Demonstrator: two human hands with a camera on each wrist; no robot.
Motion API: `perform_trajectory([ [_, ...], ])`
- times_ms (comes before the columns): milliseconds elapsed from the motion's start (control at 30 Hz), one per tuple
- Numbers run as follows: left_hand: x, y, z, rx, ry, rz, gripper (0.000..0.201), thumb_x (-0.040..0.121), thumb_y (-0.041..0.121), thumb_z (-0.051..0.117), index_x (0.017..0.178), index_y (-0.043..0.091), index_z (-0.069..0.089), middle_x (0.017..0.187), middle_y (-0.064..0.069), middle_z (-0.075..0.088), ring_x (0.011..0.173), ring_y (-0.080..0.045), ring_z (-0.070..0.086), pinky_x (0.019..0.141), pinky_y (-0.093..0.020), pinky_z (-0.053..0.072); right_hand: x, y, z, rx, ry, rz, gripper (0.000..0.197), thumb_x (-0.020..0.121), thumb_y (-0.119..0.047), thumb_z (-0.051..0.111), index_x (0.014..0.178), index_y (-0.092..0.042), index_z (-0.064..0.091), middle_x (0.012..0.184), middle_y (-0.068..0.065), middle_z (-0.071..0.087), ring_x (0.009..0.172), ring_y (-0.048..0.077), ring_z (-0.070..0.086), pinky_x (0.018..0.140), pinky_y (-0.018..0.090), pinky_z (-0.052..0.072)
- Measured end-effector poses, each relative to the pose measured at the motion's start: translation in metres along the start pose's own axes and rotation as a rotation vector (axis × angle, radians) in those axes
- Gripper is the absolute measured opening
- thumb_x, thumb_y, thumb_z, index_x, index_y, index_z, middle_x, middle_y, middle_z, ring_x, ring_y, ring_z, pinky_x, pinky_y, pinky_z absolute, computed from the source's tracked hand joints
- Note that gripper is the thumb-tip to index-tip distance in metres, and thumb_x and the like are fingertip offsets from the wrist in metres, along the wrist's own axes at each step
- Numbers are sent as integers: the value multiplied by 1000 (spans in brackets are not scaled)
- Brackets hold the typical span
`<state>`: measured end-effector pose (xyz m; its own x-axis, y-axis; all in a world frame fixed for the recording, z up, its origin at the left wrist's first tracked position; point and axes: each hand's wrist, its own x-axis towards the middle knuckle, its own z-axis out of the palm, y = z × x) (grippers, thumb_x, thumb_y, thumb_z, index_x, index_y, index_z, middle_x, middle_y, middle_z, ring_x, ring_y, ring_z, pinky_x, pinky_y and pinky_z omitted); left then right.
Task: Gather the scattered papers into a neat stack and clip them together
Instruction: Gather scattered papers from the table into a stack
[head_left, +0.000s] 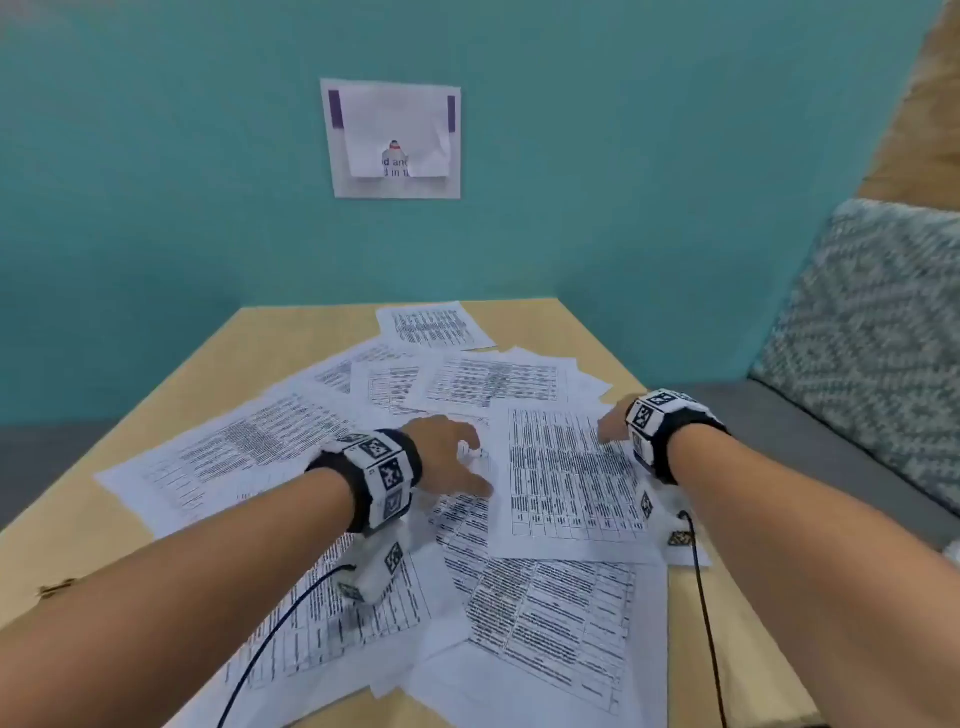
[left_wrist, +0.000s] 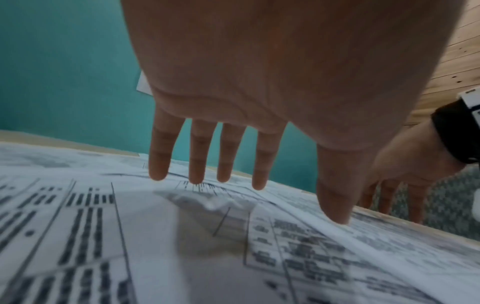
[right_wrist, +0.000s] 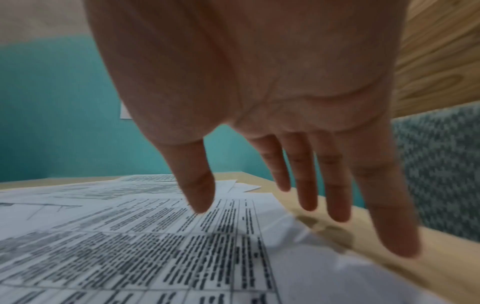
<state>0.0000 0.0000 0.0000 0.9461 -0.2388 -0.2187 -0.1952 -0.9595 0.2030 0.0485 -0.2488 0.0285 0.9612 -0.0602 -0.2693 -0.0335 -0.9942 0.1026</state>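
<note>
Several printed sheets lie scattered and overlapping on the wooden table (head_left: 291, 332). One sheet of tables (head_left: 566, 483) lies on top, between my hands. My left hand (head_left: 447, 457) hovers low at its left edge, fingers straight and spread (left_wrist: 197, 164), with the thumb tip (left_wrist: 335, 216) touching a raised paper edge. A small whitish object (head_left: 470, 452) lies by that hand; what it is stays unclear. My right hand (head_left: 613, 421) is over the sheet's far right corner with its fingers (right_wrist: 306, 185) straight and spread just above paper and table. Neither hand holds anything.
One sheet (head_left: 434, 325) lies apart near the table's far edge by the teal wall. A patterned bench cushion (head_left: 872, 338) runs along the right. A paper notice (head_left: 395, 137) hangs on the wall. Black cables (head_left: 701, 597) trail from both wrists over the papers.
</note>
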Motion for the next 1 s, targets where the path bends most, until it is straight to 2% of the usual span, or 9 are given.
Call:
perform_trajectory([
  [100, 3, -2, 5, 2, -56, -30, 88, 75, 70, 75, 147, 33, 43, 142, -5, 52, 123, -28, 56, 103, -43, 51, 8, -10, 1, 104, -171, 22, 65, 101, -45, 51, 152, -7, 36, 159, 9, 35, 143, 26, 39, 114, 35, 35],
  [167, 4, -2, 8, -25, -74, -39, 91, 73, 68, 78, 148, 34, 40, 143, -5, 53, 124, -27, 56, 103, -43, 49, 13, -14, 0, 146, -168, 28, 73, 95, -52, 58, 151, -10, 38, 159, 10, 36, 142, 28, 41, 115, 41, 35],
  [433, 0, 2, 3, -72, -101, -66, 101, 74, 59, 83, 155, 28, 29, 137, -6, 60, 117, -27, 58, 99, -39, 50, 17, -13, -15, 240, -172, -20, 61, 98, -31, 61, 150, -7, 39, 160, 10, 32, 146, 27, 32, 112, 34, 32],
  [567, -1, 2, -2, -75, -118, -60, 101, 76, 53, 84, 156, 26, 27, 133, -6, 60, 104, -23, 59, 98, -38, 51, 19, -6, -17, 338, -148, 17, 56, 94, -18, 67, 144, 0, 46, 154, 16, 40, 139, 33, 41, 107, 34, 39],
  [667, 1, 2, -3, -113, -116, -83, 91, 79, 44, 81, 151, 22, 29, 98, 1, 63, 71, -14, 58, 80, -36, 56, 22, -8, -16, 446, -155, 56, 59, 90, -19, 73, 141, -2, 50, 138, 14, 48, 131, 36, 48, 104, 40, 45],
  [700, 2, 1, -4, -128, -109, -93, 84, 81, 41, 78, 147, 21, 31, 93, 0, 63, 67, -14, 58, 76, -37, 57, 23, -10, -16, 462, -147, 58, 62, 89, -21, 74, 142, -3, 49, 131, 12, 48, 131, 35, 48, 105, 40, 45],
  [833, 5, -8, -5, -154, -68, -107, 60, 85, 40, 70, 130, 19, 38, 109, -5, 64, 85, -22, 63, 83, -43, 58, 37, -18, -15, 547, -127, 53, 70, 89, -25, 74, 148, -7, 42, 155, 13, 39, 139, 33, 41, 110, 41, 40],
  [933, 9, -12, -4, -139, -55, -113, 53, 84, 42, 68, 123, 22, 37, 104, -3, 65, 88, -24, 64, 83, -43, 58, 46, -24, -16, 644, -136, 86, 71, 87, -26, 76, 146, -6, 43, 153, 16, 41, 135, 34, 45, 107, 42, 42],
  [1000, 11, -14, -4, -127, -48, -108, 50, 85, 40, 67, 122, 23, 38, 101, -2, 65, 86, -22, 63, 76, -39, 56, 51, -29, -15, 647, -129, 79, 72, 89, -30, 74, 148, -4, 41, 155, 16, 39, 138, 34, 42, 107, 41, 40],
])
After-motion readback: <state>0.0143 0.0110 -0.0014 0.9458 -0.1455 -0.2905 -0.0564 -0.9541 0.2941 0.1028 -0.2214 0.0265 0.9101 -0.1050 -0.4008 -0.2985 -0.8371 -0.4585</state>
